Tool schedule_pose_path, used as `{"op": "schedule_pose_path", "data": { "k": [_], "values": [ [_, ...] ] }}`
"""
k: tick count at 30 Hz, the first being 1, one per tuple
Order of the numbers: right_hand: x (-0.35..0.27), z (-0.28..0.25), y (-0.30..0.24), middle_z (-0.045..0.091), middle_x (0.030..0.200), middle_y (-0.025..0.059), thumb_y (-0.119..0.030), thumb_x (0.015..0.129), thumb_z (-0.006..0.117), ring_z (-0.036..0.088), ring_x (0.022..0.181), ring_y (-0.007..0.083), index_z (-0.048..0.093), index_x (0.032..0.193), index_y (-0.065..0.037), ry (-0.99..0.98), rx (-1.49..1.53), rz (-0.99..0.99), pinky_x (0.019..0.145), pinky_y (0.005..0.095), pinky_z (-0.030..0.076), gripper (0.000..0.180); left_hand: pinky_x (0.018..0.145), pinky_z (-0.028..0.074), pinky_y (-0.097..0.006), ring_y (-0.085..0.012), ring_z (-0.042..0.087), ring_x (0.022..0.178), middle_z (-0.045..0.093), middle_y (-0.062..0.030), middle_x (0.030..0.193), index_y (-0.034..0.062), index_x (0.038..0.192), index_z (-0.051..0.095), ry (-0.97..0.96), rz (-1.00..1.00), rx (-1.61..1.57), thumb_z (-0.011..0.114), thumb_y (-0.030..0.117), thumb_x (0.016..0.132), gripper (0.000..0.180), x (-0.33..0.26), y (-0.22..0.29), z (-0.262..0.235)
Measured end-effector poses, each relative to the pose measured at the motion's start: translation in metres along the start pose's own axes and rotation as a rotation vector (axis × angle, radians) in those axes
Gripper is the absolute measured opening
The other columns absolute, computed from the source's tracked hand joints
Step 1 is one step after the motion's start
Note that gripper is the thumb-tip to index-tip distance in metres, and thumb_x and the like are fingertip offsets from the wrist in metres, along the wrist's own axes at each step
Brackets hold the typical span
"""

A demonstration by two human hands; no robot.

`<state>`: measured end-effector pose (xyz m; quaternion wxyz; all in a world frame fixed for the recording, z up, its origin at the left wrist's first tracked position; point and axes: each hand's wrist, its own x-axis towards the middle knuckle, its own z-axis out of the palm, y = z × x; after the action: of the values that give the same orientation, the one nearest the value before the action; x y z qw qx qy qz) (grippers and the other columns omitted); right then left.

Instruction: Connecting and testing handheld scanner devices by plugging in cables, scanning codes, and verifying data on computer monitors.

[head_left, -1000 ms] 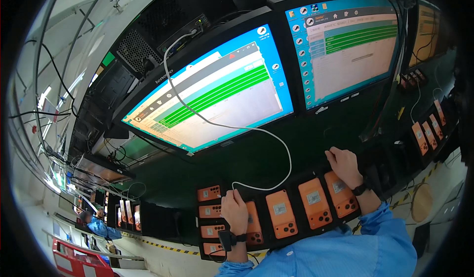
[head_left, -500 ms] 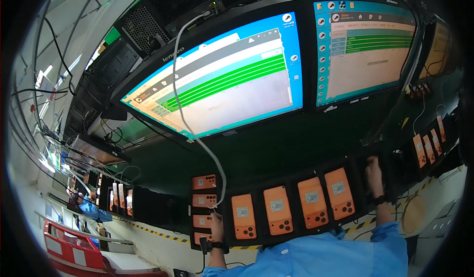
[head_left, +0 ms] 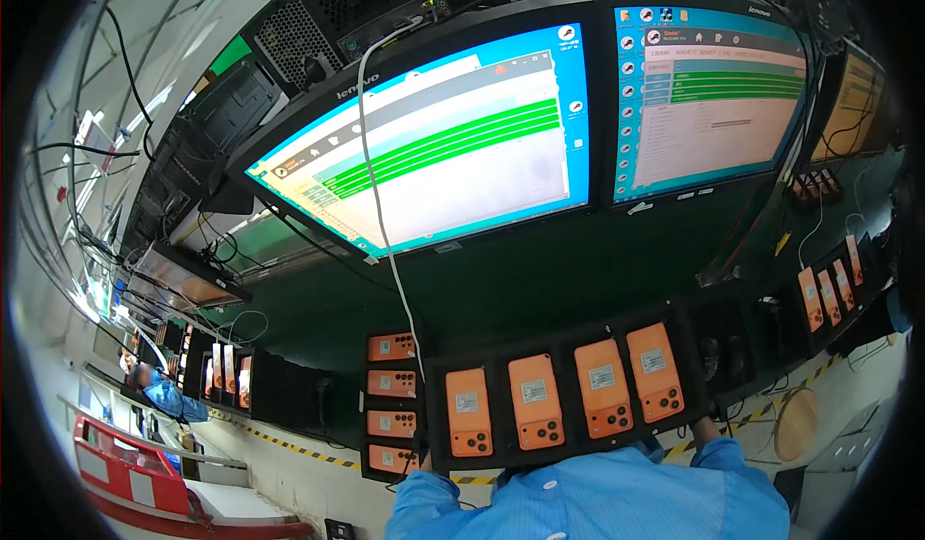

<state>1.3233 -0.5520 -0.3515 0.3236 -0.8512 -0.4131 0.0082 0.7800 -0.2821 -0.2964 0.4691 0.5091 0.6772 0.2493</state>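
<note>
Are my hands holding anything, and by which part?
Cannot be told: your left hand and right hand are mostly hidden at the near corners of the black rectangular tray.

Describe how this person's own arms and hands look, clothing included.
Both arms wear light-blue cloth: the left sleeve and right sleeve match the loose blue top, which has a pale button. A short bare stretch of right forearm shows beyond its cuff. The hands are hidden, and I can't make out anything worn at the wrists.

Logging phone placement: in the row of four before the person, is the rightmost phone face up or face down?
Face down: the phone shows its orange back, with the camera block and a pale label uppermost.
</note>
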Motion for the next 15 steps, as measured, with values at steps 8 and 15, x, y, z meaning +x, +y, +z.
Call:
{"op": "schedule_pose_path", "data": {
  "k": [8, 15],
  "values": [
    [0.015, -0.066, -0.018, 0.068, 0.091, 0.0110, -0.036, 0.097, 0.055, 0.067, 0.086, 0.0235, 0.065, 0.108, -0.006, -0.456, 1.073, 0.787, 0.075, 0.0400, 0.052, 0.034, 0.071, 0.054, -0.036, -0.0221, 0.065, 0.086, 0.064, -0.0059, 0.102, 0.0039, 0.107, 0.056, 0.018, 0.112, -0.358, 0.062, 0.008, 0.090, 0.019, -0.037, 0.079, -0.050],
    [0.067, -0.206, -0.110, 0.053, 0.072, 0.0048, -0.037, 0.096, 0.055, 0.052, 0.060, 0.0159, 0.053, 0.130, 0.000, -0.335, 1.581, 0.810, 0.056, 0.0273, 0.044, 0.050, 0.060, 0.058, -0.030, -0.0208, 0.067, 0.066, 0.068, -0.0157, 0.089, -0.0067, 0.120, 0.056, -0.069, 0.215, -0.644, 0.065, 0.013, 0.081, 0.044, -0.132, 0.203, -0.112]
  ]
}}
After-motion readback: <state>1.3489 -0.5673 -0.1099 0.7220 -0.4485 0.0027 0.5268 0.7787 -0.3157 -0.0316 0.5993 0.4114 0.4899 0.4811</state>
